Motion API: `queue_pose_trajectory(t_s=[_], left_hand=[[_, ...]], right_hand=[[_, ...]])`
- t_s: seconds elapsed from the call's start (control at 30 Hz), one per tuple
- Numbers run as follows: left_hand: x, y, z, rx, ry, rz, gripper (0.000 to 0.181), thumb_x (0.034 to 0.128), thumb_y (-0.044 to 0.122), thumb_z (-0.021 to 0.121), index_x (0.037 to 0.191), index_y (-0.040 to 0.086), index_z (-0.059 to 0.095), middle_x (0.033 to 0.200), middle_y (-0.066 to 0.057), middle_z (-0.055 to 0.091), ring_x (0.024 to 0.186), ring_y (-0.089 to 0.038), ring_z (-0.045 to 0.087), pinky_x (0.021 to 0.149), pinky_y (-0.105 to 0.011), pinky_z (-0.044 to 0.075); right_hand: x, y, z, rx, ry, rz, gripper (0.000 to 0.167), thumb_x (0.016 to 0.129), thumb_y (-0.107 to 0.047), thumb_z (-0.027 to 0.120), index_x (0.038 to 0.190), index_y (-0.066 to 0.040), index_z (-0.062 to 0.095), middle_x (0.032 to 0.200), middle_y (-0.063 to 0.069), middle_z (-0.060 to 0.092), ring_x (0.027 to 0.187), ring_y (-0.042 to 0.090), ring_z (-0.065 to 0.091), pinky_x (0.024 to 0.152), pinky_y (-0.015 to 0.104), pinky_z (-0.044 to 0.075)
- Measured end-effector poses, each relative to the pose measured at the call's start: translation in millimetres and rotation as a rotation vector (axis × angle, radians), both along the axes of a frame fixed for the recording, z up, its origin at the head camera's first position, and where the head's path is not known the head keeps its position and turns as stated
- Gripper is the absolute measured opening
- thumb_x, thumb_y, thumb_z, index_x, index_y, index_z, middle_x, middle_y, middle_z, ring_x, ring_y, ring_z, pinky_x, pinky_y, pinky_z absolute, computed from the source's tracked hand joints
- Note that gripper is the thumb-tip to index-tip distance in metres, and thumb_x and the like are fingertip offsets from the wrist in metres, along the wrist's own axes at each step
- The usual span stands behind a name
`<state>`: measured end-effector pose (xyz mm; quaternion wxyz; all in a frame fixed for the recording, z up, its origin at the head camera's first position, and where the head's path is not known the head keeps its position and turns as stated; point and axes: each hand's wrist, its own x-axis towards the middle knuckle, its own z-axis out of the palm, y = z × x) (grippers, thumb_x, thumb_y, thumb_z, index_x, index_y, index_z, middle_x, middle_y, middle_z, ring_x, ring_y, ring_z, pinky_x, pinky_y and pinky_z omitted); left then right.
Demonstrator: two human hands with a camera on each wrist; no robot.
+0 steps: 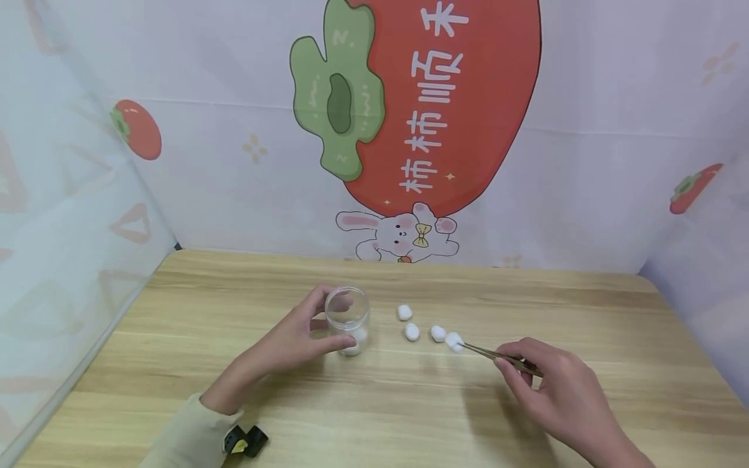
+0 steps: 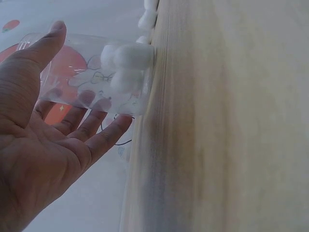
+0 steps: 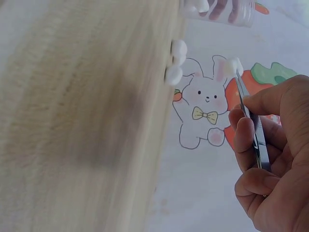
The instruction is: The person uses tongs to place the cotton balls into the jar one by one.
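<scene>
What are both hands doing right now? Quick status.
Left hand: holding the clear jar between thumb and fingers.
Right hand: closed on the tweezers, a white ball at their tips.

Cotton balls (image 1: 412,332) obstruct low; above jar (image 1: 349,322) is free.

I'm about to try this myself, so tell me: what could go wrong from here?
The held white ball meets only the tips of the tweezers, so it might slip if the right grip loosens. The open clear jar might tip if the left grip knocks it. The three loose white balls on the table could roll if brushed.
</scene>
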<state>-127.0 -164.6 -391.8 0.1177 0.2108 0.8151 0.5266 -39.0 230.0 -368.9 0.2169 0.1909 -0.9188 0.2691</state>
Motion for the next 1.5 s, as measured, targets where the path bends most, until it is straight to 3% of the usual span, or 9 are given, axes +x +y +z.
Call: queue_pose_trajectory(t_s=[0.8,1.5], left_hand=[[0.7,2.0,0.7,-0.01,0.006,0.0,0.064,0.0881,0.03,0.088,0.137,0.019,0.049,0.148,-0.006,0.059,0.143,-0.029,0.057,0.114,-0.044,0.057],[0.6,0.6,1.1,-0.015,0.025,0.003,0.066,0.088,0.032,0.088,0.139,0.022,0.049,0.147,-0.009,0.06,0.142,-0.029,0.058,0.114,-0.046,0.056]], right_hand=[[-17.7,-25,11.5,-0.035,-0.018,0.038,0.03,0.084,-0.004,0.084,0.093,-0.031,0.075,0.073,-0.024,0.053,0.062,-0.005,0.048,0.048,0.008,0.033],[-32.1,-49,24.4,-0.084,0.006,0.079,0.024,0.086,-0.005,0.082,0.092,-0.027,0.077,0.074,-0.023,0.056,0.063,-0.004,0.05,0.053,0.012,0.037]])
